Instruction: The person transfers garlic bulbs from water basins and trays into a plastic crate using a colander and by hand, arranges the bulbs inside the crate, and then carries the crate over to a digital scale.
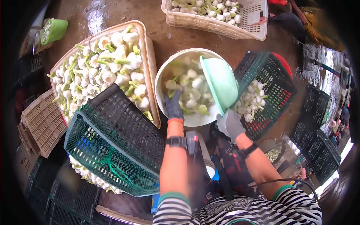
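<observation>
Head view: dark crates (129, 122) flank the tub (198, 120), basin (224, 82) overlapping it.

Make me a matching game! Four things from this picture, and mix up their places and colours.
Things:
1. left hand
2. right hand
3. mint bowl
4. lime-green bucket

Clues:
A. tilted over the round tub
B. gloved in light grey
C. near the picture's upper left corner
D. gloved in dark grey

Pairs: 1-D, 2-B, 3-A, 4-C
</observation>
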